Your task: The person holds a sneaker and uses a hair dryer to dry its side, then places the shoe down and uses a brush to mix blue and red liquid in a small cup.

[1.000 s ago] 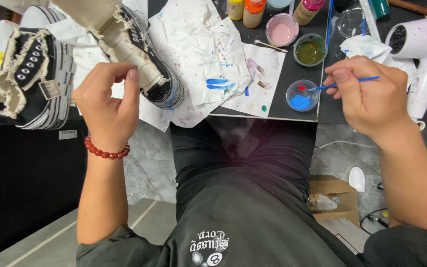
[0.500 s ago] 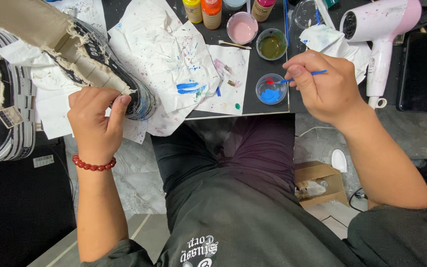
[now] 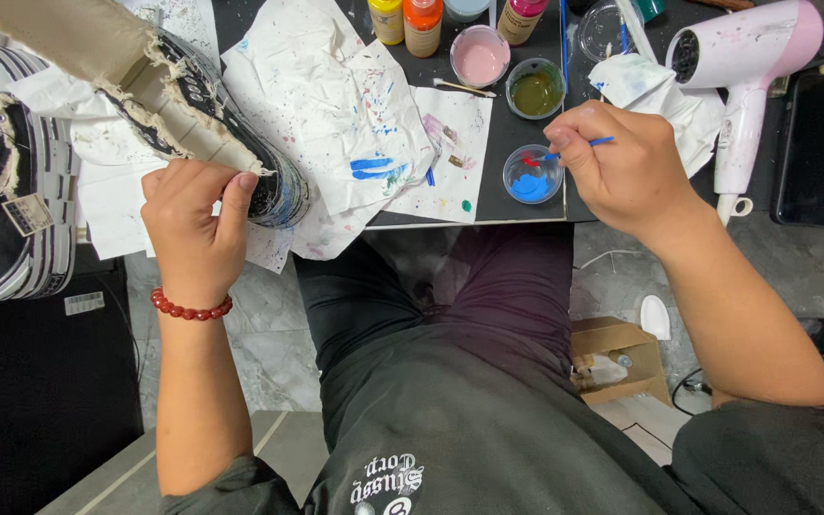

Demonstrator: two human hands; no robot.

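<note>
In the head view, a black sneaker (image 3: 240,153) at the tabletop's (image 3: 526,205) near left edge is gripped by the left hand (image 3: 193,229), fingers curled around its heel. A thin blue paintbrush (image 3: 588,145) is pinched by the right hand (image 3: 627,172), its tip held in a small cup of blue paint (image 3: 531,175) near the front edge.

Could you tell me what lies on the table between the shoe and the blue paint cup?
In the head view, crumpled paint-stained paper and a flat daubed sheet lie between the shoe and cup.
</note>
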